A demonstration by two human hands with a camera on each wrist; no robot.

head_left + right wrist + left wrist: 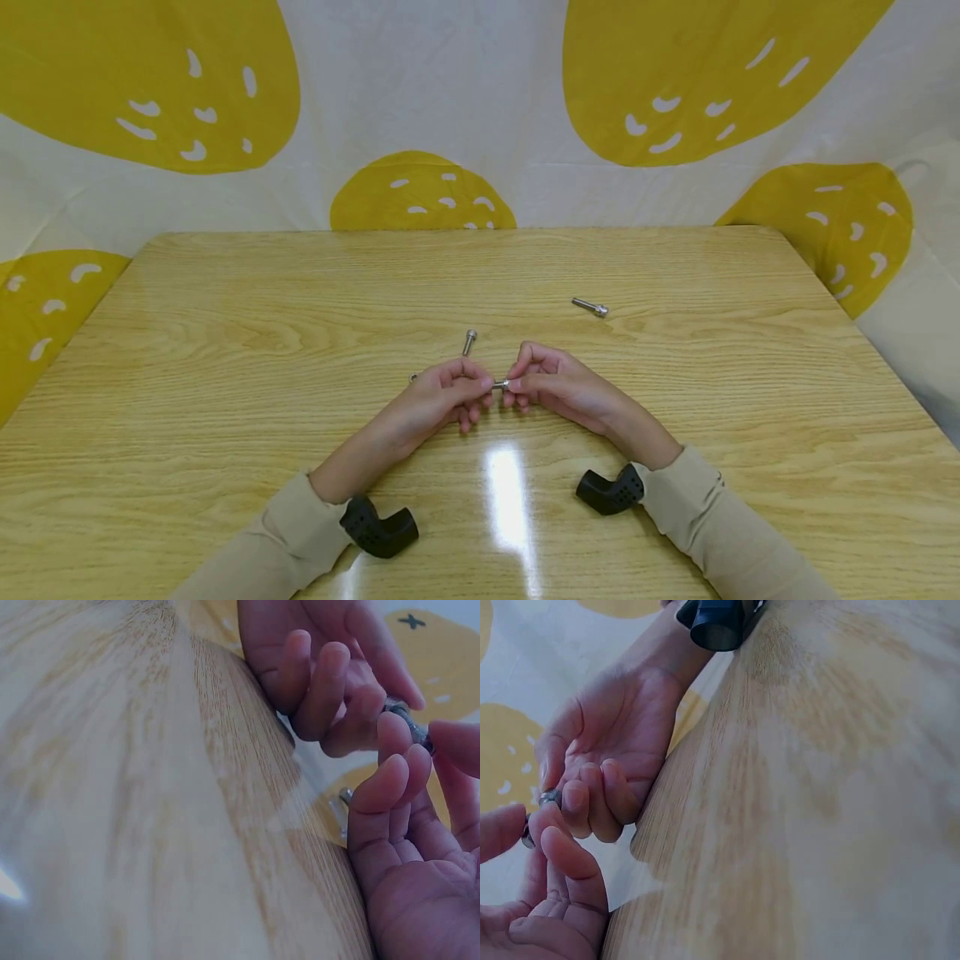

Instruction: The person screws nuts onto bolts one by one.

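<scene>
A small silvery bolt (499, 385) is held between the fingertips of both hands, over the middle of the table. My left hand (448, 393) pinches its left end between thumb and fingers. The thumb and fingers of my right hand (561, 388) pinch the wider right end. In the left wrist view, shiny metal (550, 797) shows at the right fingertips, and the fingers cover much of the bolt. The right wrist view shows the metal piece (406, 718) between the two hands. I cannot tell whether the wider end is the head or a nut.
Another bolt (469, 342) lies on the wooden table (300, 292) just beyond the left hand. A further bolt (590, 307) lies farther back on the right. A small metal piece (413, 378) peeks out beside the left hand. A patterned cloth (431, 83) hangs behind the table.
</scene>
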